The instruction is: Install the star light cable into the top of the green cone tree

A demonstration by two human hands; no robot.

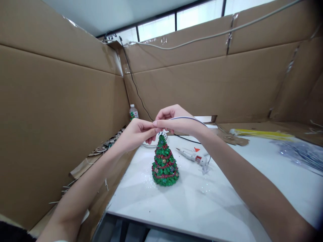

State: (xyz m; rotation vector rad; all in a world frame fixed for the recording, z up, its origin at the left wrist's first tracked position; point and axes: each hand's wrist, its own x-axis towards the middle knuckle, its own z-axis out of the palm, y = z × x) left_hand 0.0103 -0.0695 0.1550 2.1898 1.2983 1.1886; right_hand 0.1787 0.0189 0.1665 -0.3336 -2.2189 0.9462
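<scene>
Meeting at the fingertips, the left hand [137,133] and right hand [176,118] hide whatever's between (can't tell if either grips anything). Green tree [165,164] stands just below on the white table [141,200], long axis vertical, tip up; thin strip's [186,117] ends are unclear.

Brown cardboard walls [176,80] left of and behind a white tabletop [141,201], bright dark-framed windows [199,16] beneath a pale ceiling [101,13]

I noted bright, washed-out windows [156,27] behind, soft shadows on the white tabletop [202,210], stretched edges, darkened right corners.
</scene>
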